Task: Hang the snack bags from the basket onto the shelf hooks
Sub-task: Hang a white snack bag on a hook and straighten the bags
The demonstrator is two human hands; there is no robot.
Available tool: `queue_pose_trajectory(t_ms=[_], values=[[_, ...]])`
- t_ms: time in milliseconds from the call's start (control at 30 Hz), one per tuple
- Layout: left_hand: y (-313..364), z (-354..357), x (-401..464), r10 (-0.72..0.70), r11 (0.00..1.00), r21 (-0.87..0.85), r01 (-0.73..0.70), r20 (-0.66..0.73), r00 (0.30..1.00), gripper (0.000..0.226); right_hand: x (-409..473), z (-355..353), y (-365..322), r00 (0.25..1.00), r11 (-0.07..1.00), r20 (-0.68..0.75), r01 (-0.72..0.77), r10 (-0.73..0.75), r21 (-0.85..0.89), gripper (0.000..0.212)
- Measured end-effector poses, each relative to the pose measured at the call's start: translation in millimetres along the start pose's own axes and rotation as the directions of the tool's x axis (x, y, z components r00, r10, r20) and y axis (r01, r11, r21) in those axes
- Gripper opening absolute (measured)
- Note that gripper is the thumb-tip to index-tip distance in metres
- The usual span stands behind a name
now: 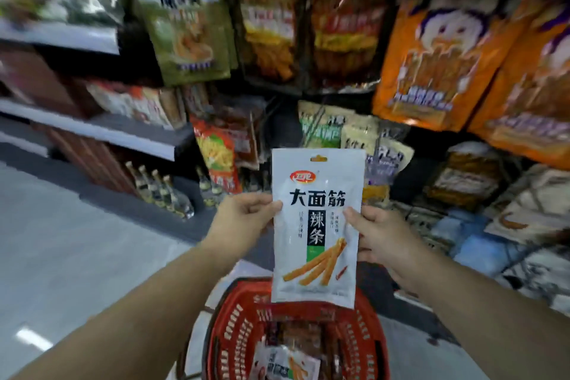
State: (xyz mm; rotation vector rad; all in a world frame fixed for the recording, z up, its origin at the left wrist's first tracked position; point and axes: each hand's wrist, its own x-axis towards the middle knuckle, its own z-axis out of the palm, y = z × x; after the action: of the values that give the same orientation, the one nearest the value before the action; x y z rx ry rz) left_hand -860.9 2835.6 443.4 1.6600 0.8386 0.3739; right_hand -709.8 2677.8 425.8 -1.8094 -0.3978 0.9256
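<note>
Head view: white snack bag (317,225) is held upright above the red basket (229,330), pinched at its left edge by the left hand (243,219) and at its right edge by the right hand (382,237). More bags are seen in the basket. Carry step judged in hand. Next, the hang hole (318,159) must be lined up with a free shelf hook; none can be made out, display blurred.

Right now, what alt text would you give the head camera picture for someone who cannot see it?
Two bare hands, left hand and right hand, hold a white snack bag upright by its side edges in front of a shop rack of hanging snack packets. Below it a red basket on the floor holds more bags.
</note>
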Motion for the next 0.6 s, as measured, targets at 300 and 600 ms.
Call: queue_pose_trajectory(t_ms=[300, 600], values=[[281.9, 23.5, -27.4, 0.380, 0.921, 0.068, -0.385, 0.072, 0.922, 0.010, -125.3, -126.0, -202.4, 0.909, 0.946, -0.299, 0.320, -0.291, 0.055, 0.021], [447.0, 89.9, -44.3, 0.581, 0.808, 0.065, -0.585, 0.073, 0.810, 0.012, -186.1, -257.3, -311.5, 0.725, 0.836, -0.426, 0.519, -0.542, -0.180, 0.073]])
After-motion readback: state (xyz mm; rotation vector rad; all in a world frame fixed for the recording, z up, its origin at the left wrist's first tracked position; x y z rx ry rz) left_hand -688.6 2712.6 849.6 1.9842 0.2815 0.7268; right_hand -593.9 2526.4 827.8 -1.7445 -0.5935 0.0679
